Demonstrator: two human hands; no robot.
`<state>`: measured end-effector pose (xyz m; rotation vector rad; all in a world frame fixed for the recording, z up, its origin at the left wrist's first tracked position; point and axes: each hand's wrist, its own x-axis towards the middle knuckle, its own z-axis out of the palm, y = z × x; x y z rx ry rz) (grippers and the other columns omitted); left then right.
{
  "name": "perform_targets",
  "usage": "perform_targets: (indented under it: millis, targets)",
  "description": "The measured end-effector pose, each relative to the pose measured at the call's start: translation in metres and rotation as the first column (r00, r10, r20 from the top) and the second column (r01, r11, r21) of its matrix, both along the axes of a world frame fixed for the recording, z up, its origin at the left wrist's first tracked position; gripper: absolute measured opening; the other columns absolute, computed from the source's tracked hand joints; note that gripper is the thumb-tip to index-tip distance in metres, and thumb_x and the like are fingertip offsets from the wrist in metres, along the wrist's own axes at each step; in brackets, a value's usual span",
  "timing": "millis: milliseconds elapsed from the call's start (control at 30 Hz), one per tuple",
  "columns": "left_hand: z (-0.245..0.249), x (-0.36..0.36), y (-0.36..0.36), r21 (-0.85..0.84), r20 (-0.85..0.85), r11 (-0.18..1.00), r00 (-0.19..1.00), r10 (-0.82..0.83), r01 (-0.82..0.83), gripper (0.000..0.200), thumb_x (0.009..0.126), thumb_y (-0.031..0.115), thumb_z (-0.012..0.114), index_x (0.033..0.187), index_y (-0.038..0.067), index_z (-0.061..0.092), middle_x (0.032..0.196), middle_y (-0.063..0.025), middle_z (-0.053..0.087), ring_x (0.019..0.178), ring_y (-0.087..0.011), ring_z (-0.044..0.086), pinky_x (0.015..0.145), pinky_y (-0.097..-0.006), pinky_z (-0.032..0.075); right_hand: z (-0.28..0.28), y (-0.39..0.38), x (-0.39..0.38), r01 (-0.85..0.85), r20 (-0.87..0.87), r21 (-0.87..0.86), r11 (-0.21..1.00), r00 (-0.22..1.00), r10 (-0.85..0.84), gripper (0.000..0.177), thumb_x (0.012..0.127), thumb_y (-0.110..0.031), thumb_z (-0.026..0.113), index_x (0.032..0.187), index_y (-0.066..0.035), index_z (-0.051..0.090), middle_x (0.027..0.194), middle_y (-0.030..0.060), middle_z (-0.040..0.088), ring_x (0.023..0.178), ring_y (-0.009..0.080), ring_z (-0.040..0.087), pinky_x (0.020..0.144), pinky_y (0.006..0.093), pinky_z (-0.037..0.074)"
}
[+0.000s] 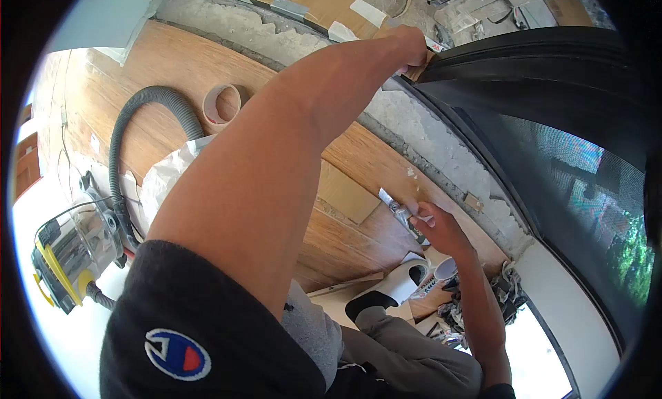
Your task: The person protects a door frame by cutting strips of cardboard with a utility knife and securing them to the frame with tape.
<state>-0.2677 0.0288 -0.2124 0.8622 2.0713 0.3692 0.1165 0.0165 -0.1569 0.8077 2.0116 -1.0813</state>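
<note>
Currently, my left hand [408,46] pressed at black door frame [524,54] corner, grip not discernible, my right hand [441,228] clenched around utility knife [398,209], near wooden floor [172,61] edge.

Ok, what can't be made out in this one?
Head view only.
1. The left hand is at the door frame edge; what its fingers grip is hidden by the hand itself.
2. The knife in the right hand: handle covered by the fingers.
3. The floor beneath the left arm: blocked by the arm.
4. The vacuum: warped and small at the lens edge; no detail readable.
</note>
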Motion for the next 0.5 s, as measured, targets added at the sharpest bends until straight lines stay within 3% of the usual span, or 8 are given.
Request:
perform_targets:
  millis: [100,167,300,367,500]
  targets:
    - [-0.004,0.007,0.005,0.014,0.002,0.998,0.999,0.054,-0.054,0.022,0.084,0.023,0.072,0.082,0.001,0.075,0.074,-0.0138,0.073,0.064,-0.0233,0.073,0.06,-0.0338,0.059,0.003,0.002,-0.008,-0.034,-0.02,0.026,0.999,0.999,0.034,0.061,0.093,-0.041,0.069,0.135,0.001,0.055,0.117,0.0201,0.069,0.092,0.0306,0.07,0.083,0.0398,0.055]
    - [-0.008,0.013,0.007,0.067,-0.197,0.996,0.98,-0.039,0.053,0.018,0.084,0.016,0.067,0.092,0.003,0.076,0.093,-0.0148,0.076,0.086,-0.0281,0.075,0.076,-0.0364,0.059,0.008,0.001,-0.009,-0.025,-0.03,0.03,0.999,0.999,0.026,0.062,0.093,-0.041,0.069,0.135,0.001,0.055,0.117,0.0199,0.069,0.092,0.0306,0.07,0.083,0.0399,0.055]
    - [-0.015,0.004,-0.011,0.032,-0.158,0.988,0.977,-0.145,0.152,0.02,0.084,0.017,0.068,0.097,0.006,0.077,0.1,-0.0158,0.075,0.096,-0.0298,0.073,0.08,-0.0384,0.058,0.013,0.002,-0.003,0.007,-0.04,0.051,0.999,0.999,-0.005,0.064,0.093,-0.043,0.069,0.137,0.0,0.054,0.119,0.0201,0.069,0.093,0.031,0.069,0.084,0.0398,0.055]
    - [-0.019,0.008,-0.03,0.342,-0.225,0.926,0.971,-0.082,0.157,0.035,0.082,0.027,0.071,0.112,0.01,0.073,0.103,-0.0164,0.073,0.099,-0.0325,0.071,0.085,-0.0419,0.056,0.017,0.001,0.001,0.02,-0.006,0.055,0.998,1.0,-0.019,0.064,0.092,-0.043,0.069,0.138,0.0,0.054,0.12,0.0203,0.068,0.094,0.0308,0.069,0.084,0.0396,0.055]
    - [-0.001,0.014,-0.041,0.19,-0.279,0.934,0.928,-0.246,0.304,0.04,0.083,0.028,0.07,0.122,0.018,0.069,0.109,-0.0141,0.072,0.104,-0.0326,0.068,0.089,-0.044,0.054,0.016,-0.002,0.006,0.024,0.024,0.051,0.998,0.999,-0.026,0.066,0.092,-0.045,0.069,0.138,-0.001,0.054,0.122,0.0208,0.067,0.094,0.0303,0.069,0.085,0.0394,0.054]
